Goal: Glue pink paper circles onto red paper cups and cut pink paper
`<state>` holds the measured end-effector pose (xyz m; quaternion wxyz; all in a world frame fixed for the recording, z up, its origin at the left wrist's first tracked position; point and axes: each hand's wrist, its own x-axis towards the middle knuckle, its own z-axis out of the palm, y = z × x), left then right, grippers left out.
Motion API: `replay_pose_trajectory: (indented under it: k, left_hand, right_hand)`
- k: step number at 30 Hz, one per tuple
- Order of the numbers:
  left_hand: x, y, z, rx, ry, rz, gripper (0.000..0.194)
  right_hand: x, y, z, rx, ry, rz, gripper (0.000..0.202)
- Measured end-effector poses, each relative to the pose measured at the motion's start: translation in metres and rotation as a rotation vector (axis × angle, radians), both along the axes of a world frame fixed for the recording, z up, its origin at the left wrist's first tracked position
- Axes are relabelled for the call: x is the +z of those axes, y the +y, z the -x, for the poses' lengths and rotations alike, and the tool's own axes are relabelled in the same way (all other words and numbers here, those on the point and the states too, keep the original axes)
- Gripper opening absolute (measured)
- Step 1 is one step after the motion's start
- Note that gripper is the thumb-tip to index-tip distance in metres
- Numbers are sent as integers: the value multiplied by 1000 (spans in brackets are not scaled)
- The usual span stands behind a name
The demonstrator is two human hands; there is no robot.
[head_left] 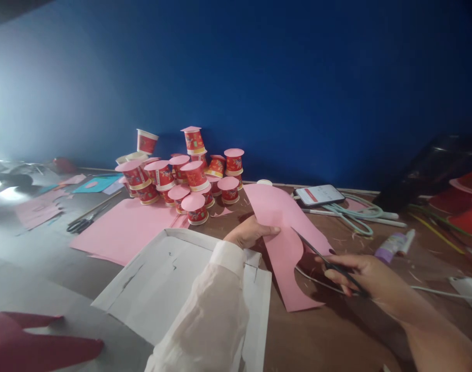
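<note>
A sheet of pink paper (277,248) with a curved cut in its right side is held up over the brown table. My left hand (249,232) grips its left edge, thumb on top and the other fingers hidden behind. In my right hand (352,274) is a pair of dark scissors (315,250), fingers closed round the handles. Their blades lie at the paper, with the tip near the inner end of the curved cut. A flap of the same pink sheet stretches behind the blades toward the phone.
Several red paper cups (194,206) topped with pink paper stand stacked at the back. More pink sheets (120,227) and a white box lid (154,289) lie left. A phone (319,195) with a cable, a glue stick (391,248) and paper scraps are right. A blue wall (259,93) rises behind.
</note>
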<state>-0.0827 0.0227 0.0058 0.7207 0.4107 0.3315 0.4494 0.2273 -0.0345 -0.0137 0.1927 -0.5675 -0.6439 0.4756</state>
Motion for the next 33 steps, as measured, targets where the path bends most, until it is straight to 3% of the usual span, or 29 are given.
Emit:
replay_pose_trajectory:
  k: [7,18,22,30,33]
  left_hand:
    - [-1,0,2,-16,22,4,59]
    - [1,-1,2,-45,37,15,62]
    - [0,-1,3,-57,53,6,62]
    - [-1,0,5,-63,70,9,62]
    - [1,-1,6,-75,69,16,62]
  right_hand:
    - [13,-2,5,28,-52,-6,84]
    - [37,-8,24,13,36,34,71]
    - [34,-7,22,15,59,59,69]
    - [10,-3,5,38,88,70,66]
    - [9,-4,4,50,103,87,63]
